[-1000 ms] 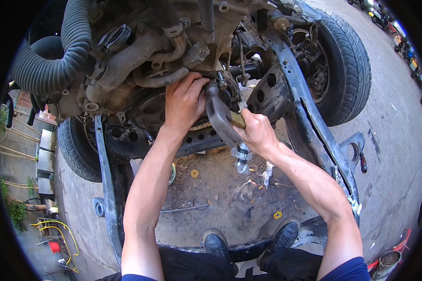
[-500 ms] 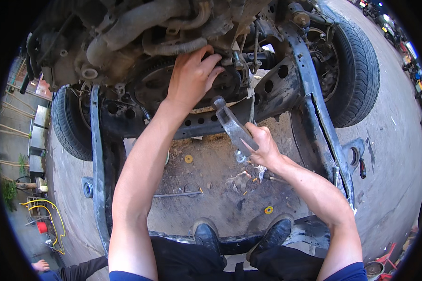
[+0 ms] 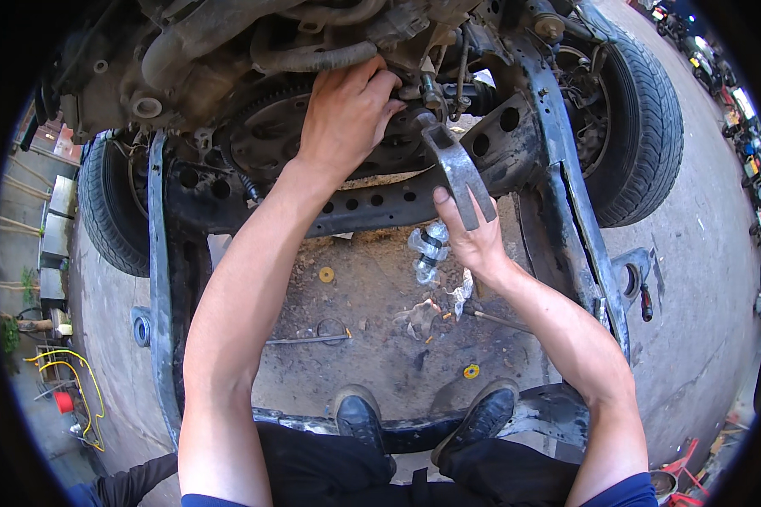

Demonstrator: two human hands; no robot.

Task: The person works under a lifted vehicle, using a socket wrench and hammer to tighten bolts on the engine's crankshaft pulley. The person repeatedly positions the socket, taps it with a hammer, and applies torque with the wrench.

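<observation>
My right hand is closed round a claw hammer. The hammer's striking face points up toward the engine, its split claw lies over my fingers, and its handle is mostly hidden. Up under the engine, my left hand has its fingers curled just below a ribbed hose. What those fingers hold, if anything, is hidden. Behind the left hand shows a dark toothed flywheel. The hammer head is close to the left fingertips, next to a metal joint.
A vehicle frame's rails run along both sides, with tires beyond them. On the dirty ground lie a plastic-wrapped part, a thin rod, yellow rings and a screwdriver. Another person's sleeve shows at lower left.
The hammer in my right hand has moved up and right, its head nearer the engine. My left hand keeps its place under the hose. The whole view has shifted slightly.
</observation>
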